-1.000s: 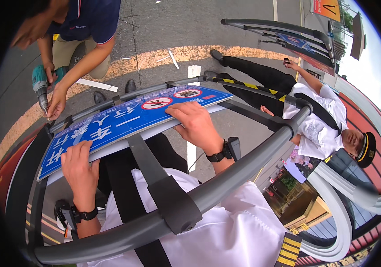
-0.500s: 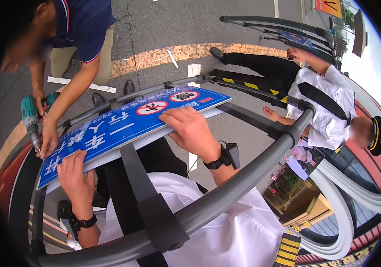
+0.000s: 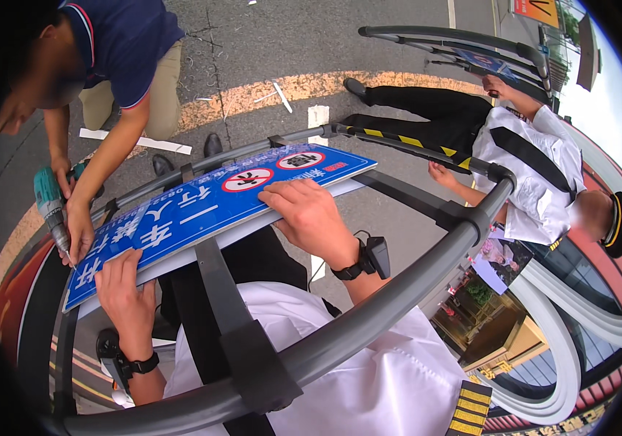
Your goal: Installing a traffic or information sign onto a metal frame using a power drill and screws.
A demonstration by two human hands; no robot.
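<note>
My left hand [image 3: 125,305] grips the lower-left edge of a blue sign [image 3: 173,229] with white lettering and red-ringed symbols, which lies on a white backing across a grey tubular frame [image 3: 398,305]. My right hand [image 3: 307,221] holds the same sign's near edge right of the middle, fingers curled over its face. At the sign's left end, a co-worker in a navy polo [image 3: 125,43] holds a teal drill [image 3: 49,200] pointing down, one hand on the drill and the other [image 3: 78,232] around its tip, close to the sign; I cannot tell whether the bit touches it.
Another person [image 3: 522,174] in a white shirt and peaked cap stands at the right. A similar tubular frame [image 3: 442,40] is behind them, at top right. White strips [image 3: 133,142] lie on the asphalt beside a worn painted curved line. A building front [image 3: 543,363] shows at lower right.
The sign's left end and both my hands have shifted slightly downward in view. The co-worker has bent closer, lowering the drill toward that end. The capped person's raised hand has shifted.
</note>
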